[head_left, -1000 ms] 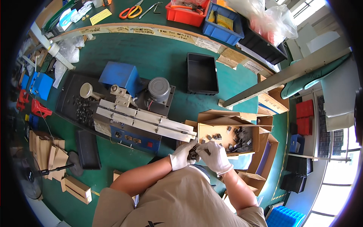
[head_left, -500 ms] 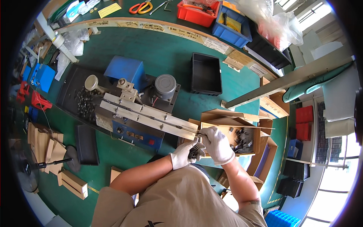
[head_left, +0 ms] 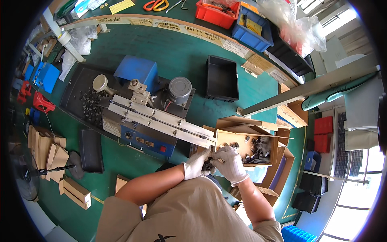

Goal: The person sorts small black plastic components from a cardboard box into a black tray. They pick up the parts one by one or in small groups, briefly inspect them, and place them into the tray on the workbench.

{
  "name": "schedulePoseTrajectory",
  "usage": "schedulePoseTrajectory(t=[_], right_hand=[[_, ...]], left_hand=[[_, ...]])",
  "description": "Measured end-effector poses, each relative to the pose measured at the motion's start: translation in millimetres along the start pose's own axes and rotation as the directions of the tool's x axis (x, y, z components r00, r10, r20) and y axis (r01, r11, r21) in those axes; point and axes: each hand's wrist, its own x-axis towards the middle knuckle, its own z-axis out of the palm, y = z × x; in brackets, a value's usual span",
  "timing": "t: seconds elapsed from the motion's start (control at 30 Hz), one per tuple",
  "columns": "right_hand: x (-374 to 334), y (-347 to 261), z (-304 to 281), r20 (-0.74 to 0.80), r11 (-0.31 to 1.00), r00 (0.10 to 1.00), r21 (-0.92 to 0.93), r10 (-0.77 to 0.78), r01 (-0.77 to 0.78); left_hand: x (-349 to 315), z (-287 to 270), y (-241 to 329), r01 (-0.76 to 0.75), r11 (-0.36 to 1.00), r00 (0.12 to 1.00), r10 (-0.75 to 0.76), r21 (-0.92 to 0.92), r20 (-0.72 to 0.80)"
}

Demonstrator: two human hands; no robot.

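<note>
My left hand [head_left: 195, 165], in a white glove, is closed around a bunch of small dark parts [head_left: 208, 165] just below the end of the machine's rail. My right hand [head_left: 231, 164], also gloved, is closed right beside it, with its fingertips at the bunch. A small piece seems to be between those fingers, too small to name. The long metal rail [head_left: 161, 122] slopes down to the right on the blue and grey machine [head_left: 150, 144], with a dark line of parts along its groove. An open cardboard box [head_left: 224, 138] beyond my right hand contains many similar dark parts.
Loose dark parts lie in a black tray [head_left: 76, 90] left of the machine. A black bin [head_left: 222, 78] stands behind it on the green table. Red [head_left: 217, 14] and blue [head_left: 253, 28] bins sit on the back shelf. A slanted metal post [head_left: 306, 89] rises at right.
My right hand has come away from the rail's end, down to the bunch in my left hand. More of the box's contents show now. The whole view has shifted slightly.
</note>
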Motion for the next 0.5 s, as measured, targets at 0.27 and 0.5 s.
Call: schedulePoseTrajectory(t=[0.27,0.5], right_hand=[[-7.4,10.7,-5.3,-0.094,0.976,0.976,0.107,0.198,-0.188],[-20.5,14.1,10.6,0.118,0.705,0.865,0.532,0.487,-0.469]], left_hand=[[-8.1,8.3,5.0,-0.031,0.999,0.997,0.029,0.030,0.072],[-12.8,21.0,-9.5,-0.181,0.983,0.981,0.178,0.036,0.079]])
